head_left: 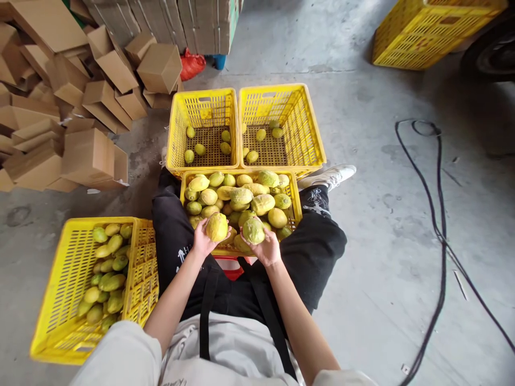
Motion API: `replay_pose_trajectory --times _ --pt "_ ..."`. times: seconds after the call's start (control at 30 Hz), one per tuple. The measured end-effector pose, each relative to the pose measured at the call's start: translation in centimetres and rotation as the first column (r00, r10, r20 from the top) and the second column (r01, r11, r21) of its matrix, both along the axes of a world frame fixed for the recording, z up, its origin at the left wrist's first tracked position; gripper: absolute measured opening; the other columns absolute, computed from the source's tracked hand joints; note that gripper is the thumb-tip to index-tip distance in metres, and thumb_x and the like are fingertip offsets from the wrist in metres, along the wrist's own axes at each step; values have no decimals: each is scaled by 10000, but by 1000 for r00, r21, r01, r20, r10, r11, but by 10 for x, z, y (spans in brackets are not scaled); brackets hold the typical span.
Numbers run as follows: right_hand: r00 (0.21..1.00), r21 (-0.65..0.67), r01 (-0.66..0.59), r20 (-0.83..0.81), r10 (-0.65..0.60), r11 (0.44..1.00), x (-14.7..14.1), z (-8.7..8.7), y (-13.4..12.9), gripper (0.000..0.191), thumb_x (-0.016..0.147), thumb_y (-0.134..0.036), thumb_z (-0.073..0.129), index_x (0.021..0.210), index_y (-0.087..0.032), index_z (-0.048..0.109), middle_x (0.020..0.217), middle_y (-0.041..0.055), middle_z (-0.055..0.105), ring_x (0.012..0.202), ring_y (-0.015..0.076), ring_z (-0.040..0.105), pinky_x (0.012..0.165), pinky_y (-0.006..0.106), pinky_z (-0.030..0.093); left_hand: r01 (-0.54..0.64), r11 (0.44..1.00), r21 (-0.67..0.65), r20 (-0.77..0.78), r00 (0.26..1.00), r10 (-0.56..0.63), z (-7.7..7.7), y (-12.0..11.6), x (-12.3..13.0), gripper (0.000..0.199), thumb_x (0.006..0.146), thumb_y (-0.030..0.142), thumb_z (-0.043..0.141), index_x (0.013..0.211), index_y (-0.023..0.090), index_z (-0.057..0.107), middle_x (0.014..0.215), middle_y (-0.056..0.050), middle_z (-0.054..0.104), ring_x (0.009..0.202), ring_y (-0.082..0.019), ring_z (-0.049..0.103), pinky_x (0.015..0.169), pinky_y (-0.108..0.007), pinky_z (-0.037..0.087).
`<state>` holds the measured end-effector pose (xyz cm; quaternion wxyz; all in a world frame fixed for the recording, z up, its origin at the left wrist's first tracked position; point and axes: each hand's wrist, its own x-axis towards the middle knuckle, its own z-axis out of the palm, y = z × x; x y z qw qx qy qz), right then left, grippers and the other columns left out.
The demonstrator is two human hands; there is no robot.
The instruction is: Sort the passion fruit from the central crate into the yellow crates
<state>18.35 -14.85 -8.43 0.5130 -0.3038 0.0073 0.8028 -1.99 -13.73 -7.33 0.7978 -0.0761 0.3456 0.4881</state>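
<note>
My left hand (202, 242) is wrapped round a yellow lemon (216, 227) with bumpy skin. In my right hand (269, 250) sits a greener, knobbly lemon (254, 230). Both are held side by side above the near edge of a yellow crate (296, 206) between my legs. Many yellow-green lemons (240, 196) fill that crate, some of them long and warty. Just beyond it stand two deeper yellow crates, the left crate (173, 128) and the right crate (314, 123), each with several lemons scattered on its bottom.
Beside my left leg, another yellow crate (60, 279) holds a heap of lemons. Cardboard boxes (90, 153) are piled at the far left, near a red bag (192, 65). A black cable (441, 236) loops over the floor at right. More yellow crates (422, 37) stand at upper right.
</note>
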Motion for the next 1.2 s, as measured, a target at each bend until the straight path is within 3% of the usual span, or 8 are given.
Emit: replay_pose_trajectory --times 0.27,0.37,0.5,0.67,0.9,1.07,1.2 --pt "996 34 5 -86 -2 999 1 7 1 496 755 -318 550 1249 -295 515 1195 76 659 1179 295 575 957 614 439 -13 1000 -17 43 999 14 2 1 -3 462 880 341 433 1312 191 494 1100 -136 663 1117 -315 586 976 -577 383" --pt "998 26 9 -62 -7 1000 2 6 0 501 761 -350 593 1252 -300 509 1140 61 680 1085 272 631 935 568 480 -10 1000 -10 29 1000 10 2 0 -4 468 886 393 437 1298 181 505 1060 -133 673 1068 -312 610 959 -574 402" --pt "1000 14 4 -25 -4 1000 5 4 -2 551 731 -391 665 1255 -342 500 1067 16 697 930 235 680 846 495 549 -12 1000 -19 5 1000 12 3 0 -4 431 873 387 477 1242 175 544 1015 -120 679 1019 -293 628 884 -489 478" --pt "1000 14 23 -2 -23 1000 4 3 -2 531 718 -395 693 1221 -371 524 1030 -5 700 923 214 682 744 379 589 59 998 35 -17 998 -58 1 -1 1 368 843 300 532 1200 215 571 1009 -80 669 979 -266 638 801 -406 513" --pt "1000 18 -13 16 13 1000 1 0 -2 530 716 -361 711 1211 -383 521 1051 -6 689 1024 246 658 850 460 556 89 995 39 -47 995 -87 3 -1 3 396 831 297 533 1219 222 561 1034 -89 665 981 -274 636 809 -426 508" --pt "999 3 -4 32 4 1000 1 0 -2 473 723 -392 700 1172 -361 554 1036 -4 699 1030 254 658 854 470 550 26 1000 0 -11 1000 -26 6 1 3 381 850 359 492 1179 189 580 1006 -105 669 1000 -287 628 777 -414 516" --pt "999 -16 26 -21 -27 1000 2 4 0 434 767 -457 596 1180 -327 562 1102 30 688 1152 294 592 913 560 492 -27 1000 11 59 998 27 4 1 0 457 862 367 421 1245 145 535 1154 -165 625 1070 -299 599 825 -446 506"
